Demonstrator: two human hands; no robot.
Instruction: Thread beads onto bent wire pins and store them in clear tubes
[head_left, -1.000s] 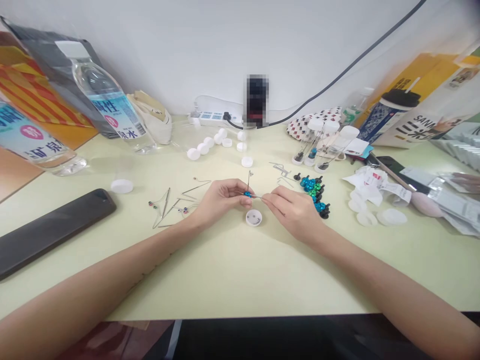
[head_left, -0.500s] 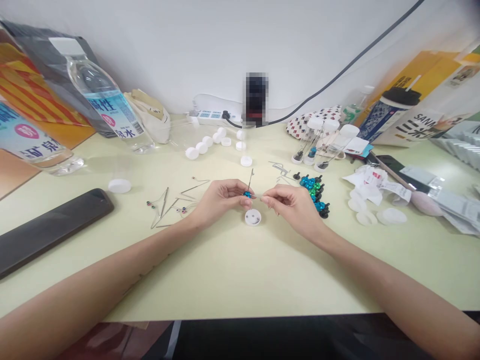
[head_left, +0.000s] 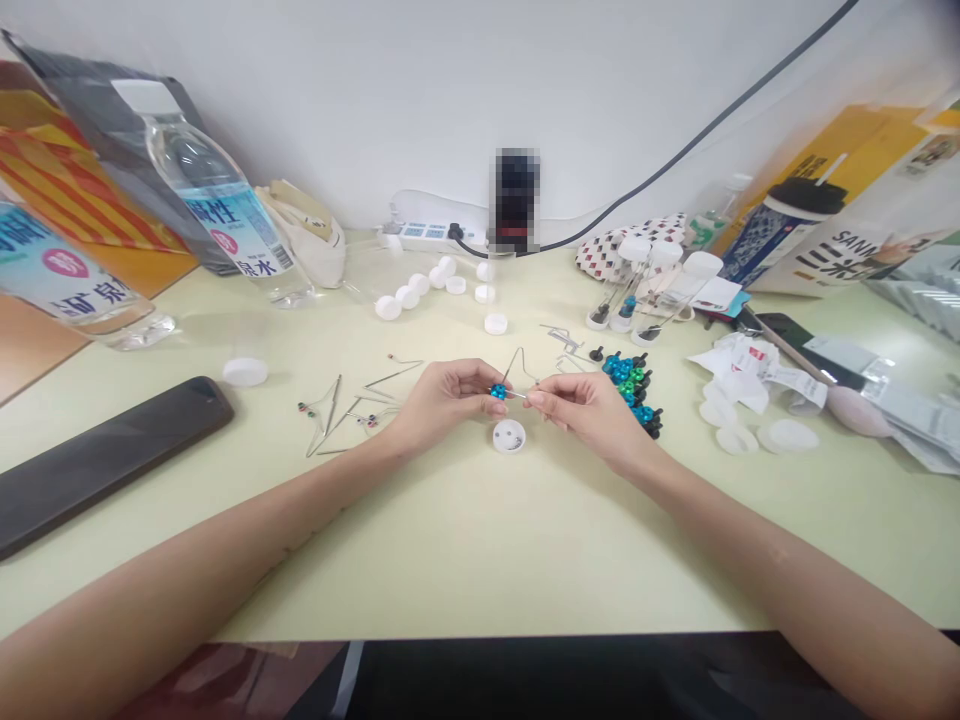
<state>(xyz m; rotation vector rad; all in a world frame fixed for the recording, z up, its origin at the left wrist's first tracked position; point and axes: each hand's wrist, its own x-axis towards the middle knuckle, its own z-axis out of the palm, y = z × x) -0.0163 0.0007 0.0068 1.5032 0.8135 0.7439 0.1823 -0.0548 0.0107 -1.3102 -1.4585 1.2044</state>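
Note:
Fingers closed, my left hand (head_left: 442, 398) pinches a small blue metal fitting (head_left: 498, 391). A thin bent wire (head_left: 517, 358) rises from around the fitting. My right hand (head_left: 589, 403) is closed on a thin silver rod (head_left: 517, 394), whose far end meets the fitting's right side; its exact tip is hidden. Just below both hands sits a round white cap (head_left: 504, 447) with tiny dark pieces inside. Bent metal wires (head_left: 330, 410) with small coloured ends lie left of my left hand. Beside my right hand is a heap of blue, green and black fittings (head_left: 626, 375).
White caps (head_left: 409, 296) and clear tubes with white lids (head_left: 634, 250) stand at the back. Grey bent metal pieces (head_left: 562, 337) lie behind my right hand. A phone (head_left: 112, 465) and water bottles (head_left: 225, 215) are at left; crumpled paper (head_left: 731, 370) is at right.
The silver rod now shows between my right fingers and the blue fitting. The bent wire's angled upper part has come into view. Both hands stay almost in place.

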